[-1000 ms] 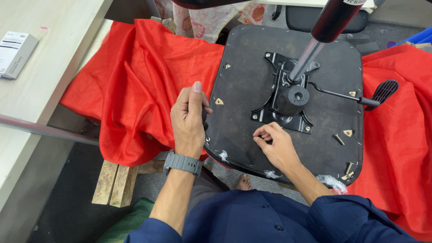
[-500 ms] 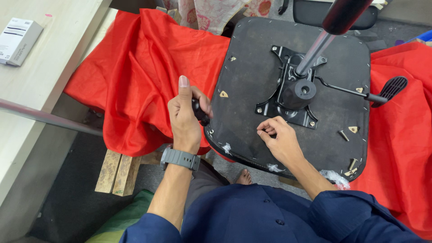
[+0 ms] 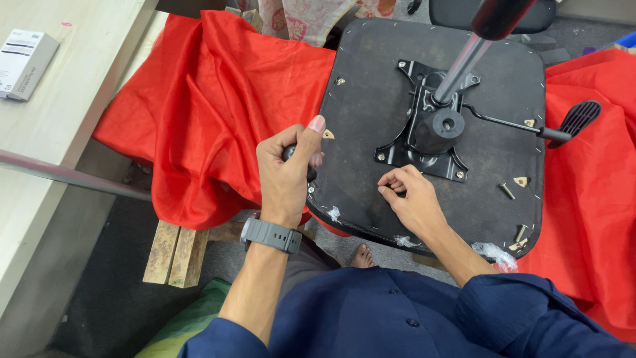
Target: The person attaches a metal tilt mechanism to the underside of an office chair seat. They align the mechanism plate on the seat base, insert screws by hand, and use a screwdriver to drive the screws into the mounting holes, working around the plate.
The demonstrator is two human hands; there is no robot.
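Observation:
An upturned black chair seat (image 3: 371,86) lies on a red cloth (image 3: 218,119), with its metal mechanism plate (image 3: 424,142) and gas cylinder (image 3: 464,63) facing up. My left hand (image 3: 286,176) is closed around a black tool handle (image 3: 310,174) at the seat's left edge, thumb raised. My right hand (image 3: 412,199) rests on the seat just in front of the plate's near left corner. Its fingertips are pinched together, and whatever lies between them is hidden.
Loose screws (image 3: 507,191) lie on the seat's right side, and a lever with a black paddle (image 3: 578,119) sticks out to the right. A light wooden table (image 3: 73,113) with a small white box (image 3: 23,54) stands at left. Wooden slats (image 3: 175,248) show below the cloth.
My left hand has wrapped tighter around the black handle and its thumb now points up. My right hand has stayed by the plate's near corner, still pinched.

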